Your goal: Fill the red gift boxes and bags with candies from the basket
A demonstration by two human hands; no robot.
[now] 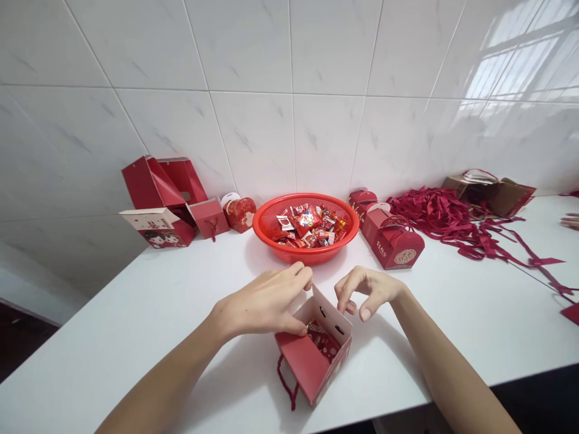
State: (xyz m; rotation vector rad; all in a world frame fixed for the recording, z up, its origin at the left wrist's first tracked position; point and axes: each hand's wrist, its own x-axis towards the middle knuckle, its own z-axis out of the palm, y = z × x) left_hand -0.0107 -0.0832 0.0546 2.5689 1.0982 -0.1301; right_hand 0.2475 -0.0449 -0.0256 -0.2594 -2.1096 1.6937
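Note:
A red paper gift box (307,367) lies on the white table with its top open and red-wrapped sweets (323,340) inside. A dark red cord handle hangs from its left side. My left hand (266,304) grips the box, thumb over the near edge and fingers at the far side. Beside the raised flap with two slots, my right hand (366,291) is held with bent fingers apart and nothing in it. Whether its fingertips touch the flap I cannot tell. Beyond both hands stands a red plastic basket (305,256) of wrapped sweets.
Red gift boxes (165,229) stand at the left by the tiled wall, more boxes (393,241) right of the basket. A heap of dark red ribbons (429,211) lies farther right, near an open bag (497,193). Another person's hand (570,221) shows at the right edge.

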